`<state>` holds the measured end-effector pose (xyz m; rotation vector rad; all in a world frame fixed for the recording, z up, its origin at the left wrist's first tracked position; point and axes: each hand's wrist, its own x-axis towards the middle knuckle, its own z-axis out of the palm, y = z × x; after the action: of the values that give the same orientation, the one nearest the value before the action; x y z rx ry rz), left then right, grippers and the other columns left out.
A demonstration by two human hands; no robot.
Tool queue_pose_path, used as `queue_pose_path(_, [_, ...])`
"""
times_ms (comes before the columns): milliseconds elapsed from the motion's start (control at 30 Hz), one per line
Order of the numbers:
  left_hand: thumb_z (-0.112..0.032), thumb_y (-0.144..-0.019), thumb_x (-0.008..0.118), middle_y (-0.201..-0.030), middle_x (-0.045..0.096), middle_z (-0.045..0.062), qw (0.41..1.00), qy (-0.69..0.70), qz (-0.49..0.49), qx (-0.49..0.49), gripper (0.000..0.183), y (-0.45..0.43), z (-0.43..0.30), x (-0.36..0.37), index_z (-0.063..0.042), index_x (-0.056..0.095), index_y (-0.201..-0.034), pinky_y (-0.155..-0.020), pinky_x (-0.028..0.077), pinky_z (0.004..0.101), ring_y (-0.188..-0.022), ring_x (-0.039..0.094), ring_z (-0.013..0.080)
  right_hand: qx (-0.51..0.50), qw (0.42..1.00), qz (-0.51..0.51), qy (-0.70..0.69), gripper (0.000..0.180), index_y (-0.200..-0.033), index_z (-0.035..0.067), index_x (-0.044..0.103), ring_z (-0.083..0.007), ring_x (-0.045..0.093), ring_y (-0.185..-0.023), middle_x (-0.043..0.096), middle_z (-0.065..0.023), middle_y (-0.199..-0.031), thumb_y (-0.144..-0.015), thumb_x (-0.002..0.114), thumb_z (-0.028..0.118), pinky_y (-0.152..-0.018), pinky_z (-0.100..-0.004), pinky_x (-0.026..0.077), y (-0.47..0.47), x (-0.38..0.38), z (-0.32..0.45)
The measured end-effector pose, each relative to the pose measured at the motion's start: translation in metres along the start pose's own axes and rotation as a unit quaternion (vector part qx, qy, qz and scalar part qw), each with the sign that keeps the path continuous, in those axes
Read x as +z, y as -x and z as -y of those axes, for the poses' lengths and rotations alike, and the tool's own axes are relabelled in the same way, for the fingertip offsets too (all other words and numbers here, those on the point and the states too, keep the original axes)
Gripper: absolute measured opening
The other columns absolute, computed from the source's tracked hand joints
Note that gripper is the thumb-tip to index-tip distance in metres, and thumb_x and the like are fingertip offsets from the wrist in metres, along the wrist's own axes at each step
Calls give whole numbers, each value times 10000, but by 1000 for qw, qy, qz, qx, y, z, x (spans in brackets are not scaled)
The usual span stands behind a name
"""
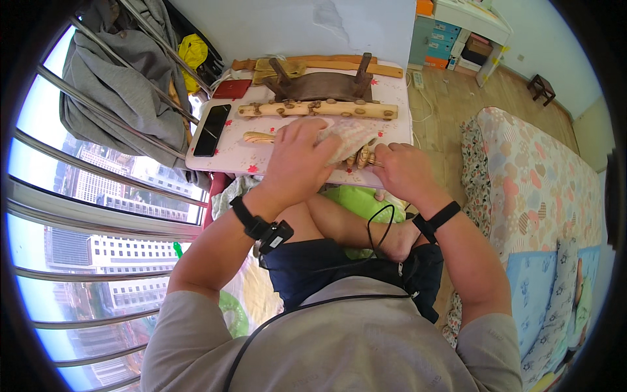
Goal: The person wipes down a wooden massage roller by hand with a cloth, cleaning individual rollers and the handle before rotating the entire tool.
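Observation:
My left hand (304,156) holds a pale patterned cloth (350,139) against a carved, striped wooden piece lying along the table's near edge. One rounded end of striped wood (258,137) shows left of this hand; whether it belongs to the same piece cannot be told. My right hand (400,166) grips the right end of the piece, beside its knobbly carved part (363,157). Just beyond both hands lies a pale knotted wooden stick (318,109). Behind the stick is a dark wooden stand (318,85) with upright prongs. The middle of the striped piece is hidden by the cloth and left hand.
On the small table (230,164) are a black smartphone (212,130), a red booklet (231,89), a folded yellowish cloth (279,69) and flat wooden pieces (352,65). Metal window bars (112,174) stand at the left, a bed (539,186) at the right. A black cable crosses my lap.

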<state>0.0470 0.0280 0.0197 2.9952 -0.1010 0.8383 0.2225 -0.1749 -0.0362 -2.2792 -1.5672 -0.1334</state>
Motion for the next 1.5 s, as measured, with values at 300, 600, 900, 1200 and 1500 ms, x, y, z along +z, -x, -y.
queue_pose_path(300, [-59, -1026, 635, -1076, 690, 69, 847, 383, 10, -368, 185, 4, 55, -6, -29, 656, -1207, -881, 547, 326, -1117, 642, 133, -1, 1000, -5, 12, 292, -956, 72, 705, -360, 755, -834, 739, -136, -848, -911, 790, 347, -726, -485, 596, 0, 0, 2])
queue_pose_path(600, [-144, -891, 852, -1342, 601, 122, 909, 252, 0, -332, 427, 7, 54, -13, -42, 629, -1241, -971, 554, 373, -1176, 640, 250, 7, 1000, 8, 14, 277, -952, 73, 703, -363, 758, -863, 748, -144, -875, -918, 785, 336, -741, -492, 597, -1, -4, 3])
queue_pose_path(900, [-147, -835, 866, -1391, 568, 201, 990, 31, 51, -127, 348, 28, 39, -20, -47, 704, -1126, -1110, 475, 474, -1300, 559, 411, 0, 1000, 3, 19, 269, -948, 82, 713, -361, 757, -852, 745, -136, -854, -921, 779, 341, -736, -492, 593, 0, -1, 0])
queue_pose_path(1200, [-100, -997, 664, -1173, 713, 150, 905, 285, -21, -317, 93, 49, 100, -31, -36, 659, -1065, -1018, 533, 416, -1135, 678, 327, 5, 1000, -2, 12, 317, -929, 71, 675, -366, 737, -827, 726, -141, -849, -881, 827, 346, -715, -492, 583, 1, 5, -2])
queue_pose_path(1500, [-282, -1141, 419, -1639, 526, 212, 243, 910, -248, -225, 533, 103, 93, 5, -1, 493, -1587, -1313, 350, 536, -1535, 490, 346, -12, 1000, -12, 24, 279, -944, 81, 705, -357, 755, -828, 745, -134, -851, -934, 762, 354, -728, -485, 597, -2, 1, 2])
